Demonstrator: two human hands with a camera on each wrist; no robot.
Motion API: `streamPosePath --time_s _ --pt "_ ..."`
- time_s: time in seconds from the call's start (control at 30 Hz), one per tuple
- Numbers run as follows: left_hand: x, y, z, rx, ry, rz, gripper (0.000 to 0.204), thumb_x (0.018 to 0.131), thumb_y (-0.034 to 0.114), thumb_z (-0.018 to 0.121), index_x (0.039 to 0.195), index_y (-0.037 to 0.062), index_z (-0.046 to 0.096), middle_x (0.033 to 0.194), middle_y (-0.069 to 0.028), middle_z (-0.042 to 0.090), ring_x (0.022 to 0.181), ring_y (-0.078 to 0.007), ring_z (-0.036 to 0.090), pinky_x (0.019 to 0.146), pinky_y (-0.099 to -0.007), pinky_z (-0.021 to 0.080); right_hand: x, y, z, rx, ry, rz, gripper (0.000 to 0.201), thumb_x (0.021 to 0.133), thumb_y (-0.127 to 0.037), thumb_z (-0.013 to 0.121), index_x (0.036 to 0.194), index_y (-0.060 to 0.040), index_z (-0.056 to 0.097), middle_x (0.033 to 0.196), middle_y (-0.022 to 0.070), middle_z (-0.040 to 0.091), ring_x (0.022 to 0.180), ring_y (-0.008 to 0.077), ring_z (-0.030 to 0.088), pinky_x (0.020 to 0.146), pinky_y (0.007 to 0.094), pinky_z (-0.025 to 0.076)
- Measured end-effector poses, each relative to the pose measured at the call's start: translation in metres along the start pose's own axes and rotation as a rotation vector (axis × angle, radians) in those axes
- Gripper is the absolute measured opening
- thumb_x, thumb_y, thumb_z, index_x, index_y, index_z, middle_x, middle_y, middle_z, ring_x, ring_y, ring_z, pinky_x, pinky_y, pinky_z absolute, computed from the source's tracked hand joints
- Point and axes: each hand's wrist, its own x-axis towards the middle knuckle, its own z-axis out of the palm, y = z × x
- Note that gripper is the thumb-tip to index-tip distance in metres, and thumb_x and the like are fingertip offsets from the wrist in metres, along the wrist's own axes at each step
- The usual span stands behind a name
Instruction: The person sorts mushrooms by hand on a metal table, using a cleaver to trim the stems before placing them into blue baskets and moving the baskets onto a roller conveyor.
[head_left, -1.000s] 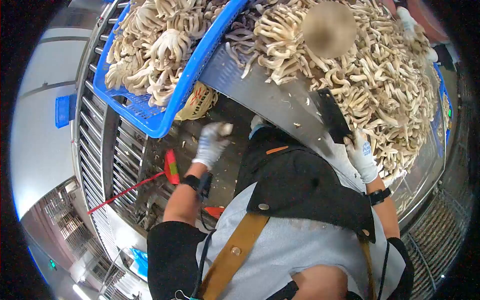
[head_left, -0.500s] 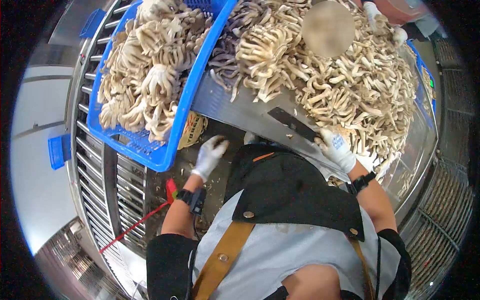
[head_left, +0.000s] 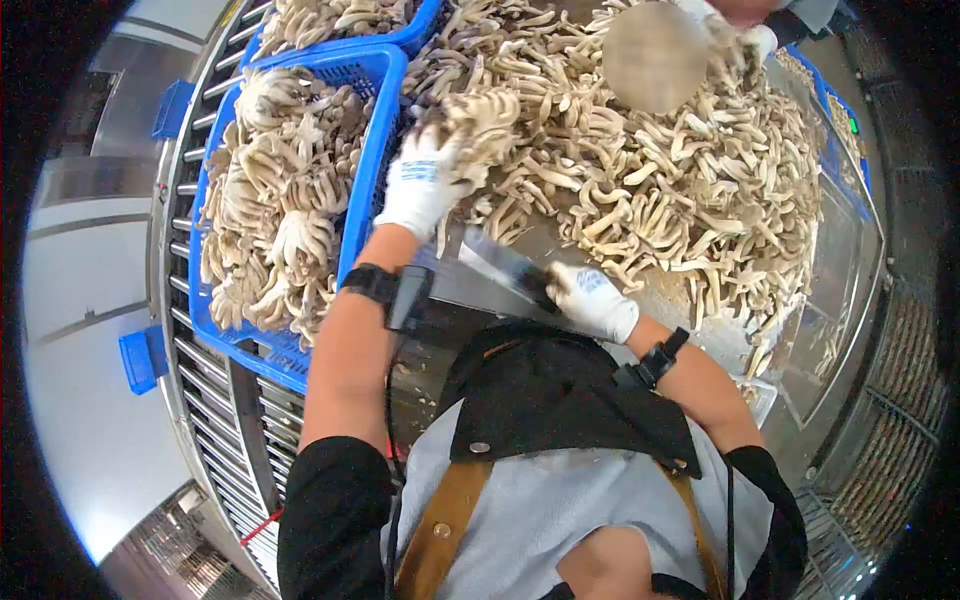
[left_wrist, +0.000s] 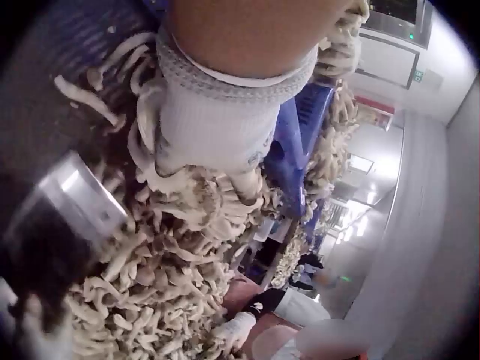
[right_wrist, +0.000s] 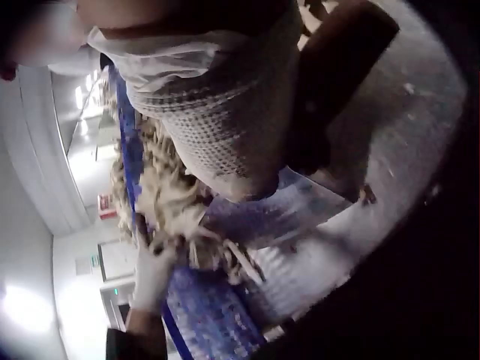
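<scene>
A big heap of pale mushrooms (head_left: 680, 190) covers the steel table (head_left: 700, 300). My white-gloved left hand (head_left: 440, 170) grips a mushroom cluster (head_left: 485, 115) at the heap's near left edge, next to the blue crate (head_left: 372, 150). In the left wrist view that hand (left_wrist: 217, 127) has its fingers dug into the cluster (left_wrist: 202, 202). My gloved right hand (head_left: 575, 295) holds the dark handle of a cleaver (head_left: 495, 260), whose blade points left under the left hand. In the right wrist view the right hand (right_wrist: 225, 127) is wrapped round the handle (right_wrist: 330, 75).
The blue crate, full of mushroom clusters (head_left: 280, 200), sits on a roller conveyor (head_left: 200, 380) at my left, with a second crate (head_left: 420, 25) behind it. Another person's gloved hand (head_left: 745, 35) works at the far side of the heap. A blue bin edge (head_left: 850, 140) shows at far right.
My left hand rose from below the table edge onto the heap and took hold of a cluster. The right hand drew the cleaver back toward my body, blade now pointing left.
</scene>
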Motion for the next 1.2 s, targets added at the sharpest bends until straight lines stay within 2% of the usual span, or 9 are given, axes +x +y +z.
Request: streamPosePath --time_s 0.17,0.4,0.5,0.6,0.67,0.73,0.87,1.03,1.2 --pt "-0.014 -0.012 -0.017 -0.049 -0.131 -0.071 0.085 0.071 0.029 0.076 0.145 0.0189 0.035 0.14 -0.0245 0.039 0.12 -0.0421 0.046 0.098 -0.047 0.044 0.024 0.06 -0.057 0.06 0.191 0.293 0.035 0.09 -0.027 0.054 0.116 -0.0037 0.051 0.093 0.0255 0.065 0.089 0.0425 0.062 0.078 0.0502 0.048" --pt "-0.045 0.039 -0.016 0.131 -0.22 -0.057 0.076 0.07 0.037 0.076 0.138 0.0172 0.046 0.129 -0.0253 0.046 0.11 -0.0394 0.052 0.087 -0.0471 0.046 0.088 0.111 -0.133 -0.159 0.631 0.23 0.041 0.09 -0.03 0.054 0.123 -0.0046 0.054 0.118 0.0243 0.059 0.108 0.0374 0.058 0.094 0.0437 0.045" --pt "-0.041 0.064 -0.043 0.187 -0.259 0.073 0.06 0.073 0.04 0.073 0.123 0.0128 0.057 0.113 -0.0221 0.057 0.098 -0.036 0.059 0.08 -0.0459 0.049 0.094 0.107 -0.173 -0.165 0.509 0.431 0.043 0.091 -0.029 0.052 0.127 -0.0049 0.053 0.125 0.0213 0.058 0.114 0.0344 0.057 0.098 0.0415 0.044" --pt "-0.007 0.062 -0.054 0.101 -0.414 0.17 0.048 0.074 0.043 0.071 0.109 0.0103 0.059 0.095 -0.0169 0.062 0.085 -0.032 0.063 0.074 -0.044 0.05 0.06 0.116 -0.143 -0.143 0.703 0.097 0.043 0.089 -0.024 0.055 0.127 -0.0024 0.052 0.107 0.0243 0.063 0.098 0.0392 0.06 0.086 0.045 0.048" --pt "0.056 0.075 -0.066 0.12 -0.085 0.211 0.042 0.078 0.044 0.067 0.095 0.007 0.058 0.088 -0.0141 0.063 0.081 -0.0313 0.063 0.073 -0.0435 0.049 -0.01 0.068 -0.107 -0.069 0.679 0.208 0.041 0.088 -0.025 0.058 0.118 0.0027 0.052 0.093 0.0272 0.063 0.09 0.0438 0.06 0.079 0.0488 0.048" --pt "0.095 0.069 -0.052 0.139 0.054 0.272 0.053 0.076 0.046 0.069 0.107 0.0039 0.058 0.092 -0.0184 0.062 0.087 -0.0311 0.062 0.076 -0.0446 0.049 -0.051 0.05 -0.086 0.125 0.418 0.32 0.038 0.089 -0.025 0.057 0.117 0.001 0.052 0.094 0.0271 0.063 0.092 0.0435 0.061 0.079 0.0491 0.048" --pt "0.123 0.035 0.003 -0.2 -0.791 0.011 0.085 0.084 0.059 0.056 0.139 -0.0026 0.038 0.136 -0.0341 0.044 0.129 -0.0454 0.042 0.105 -0.0447 0.037 -0.079 0.074 -0.04 0.131 0.101 0.248 0.031 0.089 -0.023 0.056 0.112 -0.0022 0.053 0.095 0.0261 0.063 0.092 0.0413 0.061 0.08 0.0475 0.049" --pt "0.066 0.038 -0.005 -0.592 -0.614 -0.19 0.071 0.088 0.046 0.057 0.143 0.0054 0.038 0.126 -0.0302 0.055 0.121 -0.0402 0.052 0.101 -0.0395 0.04 -0.053 0.111 -0.059 0.017 0.587 0.31 0.031 0.091 -0.021 0.053 0.113 -0.0005 0.049 0.095 0.0265 0.062 0.09 0.0426 0.061 0.077 0.0483 0.049" --pt "-0.015 0.031 0.031 -0.78 -0.075 -0.467 0.067 0.091 0.038 0.057 0.139 -0.0052 0.038 0.135 -0.0267 0.049 0.125 -0.0345 0.048 0.103 -0.0365 0.037 -0.035 0.066 -0.059 0.153 0.515 0.31 0.028 0.092 -0.021 0.053 0.108 0.0011 0.049 0.093 0.0289 0.059 0.091 0.0444 0.058 0.076 0.049 0.045"
